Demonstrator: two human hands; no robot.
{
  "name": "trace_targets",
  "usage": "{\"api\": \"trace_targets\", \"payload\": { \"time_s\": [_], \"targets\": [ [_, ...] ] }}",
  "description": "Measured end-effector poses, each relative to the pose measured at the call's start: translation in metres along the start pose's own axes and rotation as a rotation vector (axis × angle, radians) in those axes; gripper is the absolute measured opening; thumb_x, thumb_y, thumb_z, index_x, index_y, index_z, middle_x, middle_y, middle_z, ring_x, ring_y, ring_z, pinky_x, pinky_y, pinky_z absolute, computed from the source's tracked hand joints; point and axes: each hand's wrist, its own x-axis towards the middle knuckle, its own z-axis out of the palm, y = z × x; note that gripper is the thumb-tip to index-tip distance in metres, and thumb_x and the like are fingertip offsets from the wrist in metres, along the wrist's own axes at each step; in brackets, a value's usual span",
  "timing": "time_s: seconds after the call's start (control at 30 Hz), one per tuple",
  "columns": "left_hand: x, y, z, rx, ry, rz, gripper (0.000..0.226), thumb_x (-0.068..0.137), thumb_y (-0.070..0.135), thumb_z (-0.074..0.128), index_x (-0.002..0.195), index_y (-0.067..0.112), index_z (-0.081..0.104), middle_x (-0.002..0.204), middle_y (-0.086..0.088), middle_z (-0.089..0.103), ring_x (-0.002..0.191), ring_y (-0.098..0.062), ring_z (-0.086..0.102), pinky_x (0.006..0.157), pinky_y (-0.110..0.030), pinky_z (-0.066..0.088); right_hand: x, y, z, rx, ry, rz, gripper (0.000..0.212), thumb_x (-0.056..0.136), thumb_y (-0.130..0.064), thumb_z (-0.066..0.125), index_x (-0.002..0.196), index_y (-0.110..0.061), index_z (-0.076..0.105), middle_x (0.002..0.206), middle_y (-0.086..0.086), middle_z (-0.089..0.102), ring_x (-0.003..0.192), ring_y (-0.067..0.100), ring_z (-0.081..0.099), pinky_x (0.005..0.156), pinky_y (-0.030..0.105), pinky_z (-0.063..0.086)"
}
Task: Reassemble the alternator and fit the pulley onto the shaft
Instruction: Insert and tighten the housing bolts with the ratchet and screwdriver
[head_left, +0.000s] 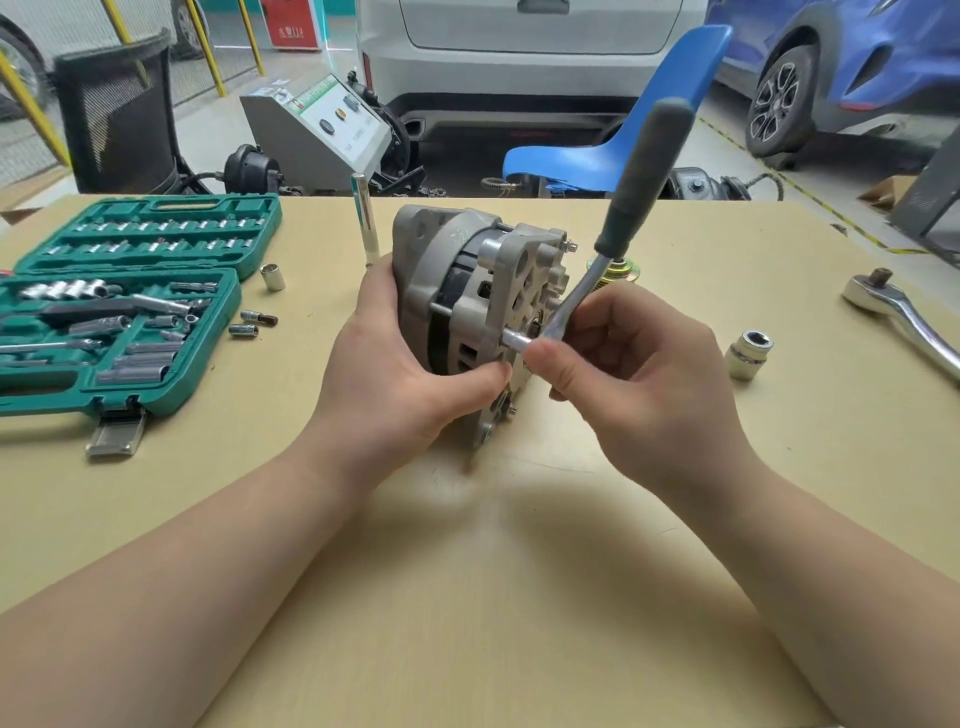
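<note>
The grey alternator (457, 280) stands on its edge in the middle of the table. My left hand (410, 364) grips its housing from the left, thumb on the lower front. My right hand (623, 374) pinches the head of a small grey-handled ratchet (641, 192), whose socket (514, 340) sits on a through-bolt on the alternator's right face. The handle points up and to the right. The brass-coloured pulley (623, 270) lies on the table behind the ratchet, mostly hidden.
An open green socket case (119, 312) lies at the left, with loose sockets (272, 276) beside it. An extension bar (363, 218) stands behind the alternator. A large socket (748, 353) and a big chrome ratchet (904, 317) lie at the right. A blue chair (597, 156) stands beyond the table.
</note>
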Motion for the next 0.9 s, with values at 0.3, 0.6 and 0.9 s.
{"api": "trace_targets", "payload": {
  "time_s": [0.3,0.6,0.9],
  "targets": [
    [0.002,0.000,0.014,0.130,0.123,-0.054,0.099,0.054,0.052,0.097,0.134,0.033,0.043,0.115,0.014,0.070,0.107,-0.011,0.071,0.091,-0.043,0.061,0.002,0.005,-0.005,-0.310,0.001,-0.295,0.018,0.087,-0.011,0.088,0.094,-0.004,0.072,0.084,0.002,0.062,0.069,0.027,0.059,0.060,0.042,0.052],
    [0.002,0.001,0.013,0.201,0.134,-0.048,0.092,0.056,0.055,0.088,0.133,0.030,0.044,0.114,0.011,0.071,0.105,-0.015,0.071,0.090,-0.044,0.061,0.005,-0.004,-0.001,0.378,0.005,0.406,0.032,0.086,-0.031,0.086,0.086,-0.003,0.071,0.069,0.010,0.071,0.053,0.023,0.065,0.044,0.025,0.045],
    [0.001,0.006,0.015,0.093,0.147,-0.036,0.108,0.059,0.053,0.094,0.149,0.033,0.038,0.132,0.015,0.062,0.121,-0.006,0.065,0.100,-0.033,0.058,0.006,-0.002,-0.002,0.122,-0.001,0.142,0.016,0.089,-0.030,0.083,0.085,-0.020,0.071,0.071,0.001,0.073,0.056,0.018,0.068,0.051,0.026,0.050]
  ]
}}
